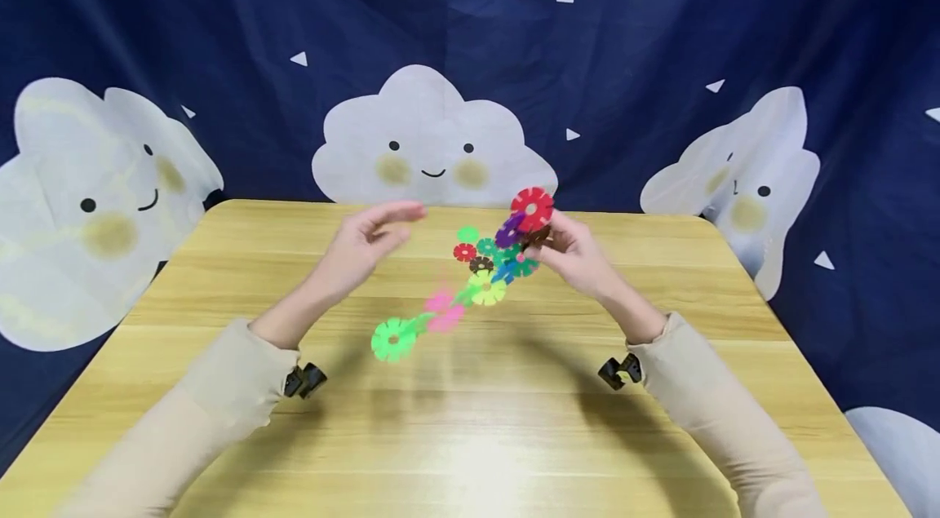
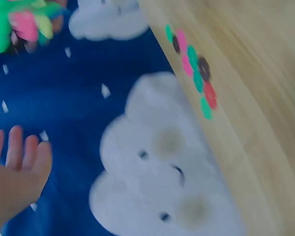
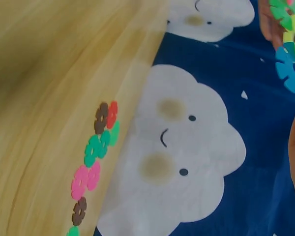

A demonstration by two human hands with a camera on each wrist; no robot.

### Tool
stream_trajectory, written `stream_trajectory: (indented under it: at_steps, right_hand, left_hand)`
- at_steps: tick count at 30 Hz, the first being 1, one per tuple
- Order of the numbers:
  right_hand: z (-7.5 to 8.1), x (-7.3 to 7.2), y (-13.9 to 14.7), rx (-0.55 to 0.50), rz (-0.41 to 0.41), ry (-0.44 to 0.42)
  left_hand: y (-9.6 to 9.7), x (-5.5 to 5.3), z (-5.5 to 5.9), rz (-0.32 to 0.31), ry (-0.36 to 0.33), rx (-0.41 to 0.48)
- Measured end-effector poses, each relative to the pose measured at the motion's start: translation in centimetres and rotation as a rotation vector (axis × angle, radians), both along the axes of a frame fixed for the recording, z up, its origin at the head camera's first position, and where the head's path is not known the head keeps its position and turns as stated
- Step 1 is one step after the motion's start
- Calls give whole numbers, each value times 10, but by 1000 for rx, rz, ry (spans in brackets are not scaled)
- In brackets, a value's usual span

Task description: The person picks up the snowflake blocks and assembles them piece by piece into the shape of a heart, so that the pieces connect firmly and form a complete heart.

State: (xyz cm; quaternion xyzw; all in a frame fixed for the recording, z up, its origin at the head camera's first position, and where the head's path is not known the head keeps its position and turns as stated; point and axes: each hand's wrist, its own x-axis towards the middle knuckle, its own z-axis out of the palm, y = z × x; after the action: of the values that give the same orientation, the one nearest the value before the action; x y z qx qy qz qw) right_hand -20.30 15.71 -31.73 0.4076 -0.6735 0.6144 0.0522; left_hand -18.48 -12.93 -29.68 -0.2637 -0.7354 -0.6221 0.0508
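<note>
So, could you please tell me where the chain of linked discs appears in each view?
Head: the chain of linked discs is around the middle, held in the right hand.
Left wrist: top left corner, blurred, its pink disc showing.
Right wrist: upper right edge, partly cut off, its blue disc showing.
Shared landmark: the loose discs lying on the table.

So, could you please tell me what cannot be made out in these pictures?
Head view: the slots of the pink disc, lost to blur.
Head view: part of the row of discs, hidden behind the disc chain and right hand.
Left wrist view: the rest of the disc chain, cut off at the top-left corner.
Right wrist view: most of the right hand, beyond the right edge.
</note>
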Motion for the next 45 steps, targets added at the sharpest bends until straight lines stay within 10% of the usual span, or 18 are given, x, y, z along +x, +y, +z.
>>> stream_trajectory:
  at_steps: [4,9,17,34,40,45]
  right_hand:
    - [-3,6,-9,82,77,38]
    - [-5,7,-20,162,173,164]
    - [-6,9,-25,288,109,287]
    - [20,24,-38,222,-239,186]
    - [21,20,-38,225,-229,175]
    - [18,16,-32,242,-91,277]
  left_hand:
    - [17,14,7,-206,-22,-158]
    - [34,22,13,-263,-93,-168]
    - [45,22,14,-195,-36,-190]
    - [52,17,7,242,156,-330]
    - [51,17,11,180,177,-384]
    - [41,7,22,1,152,-435]
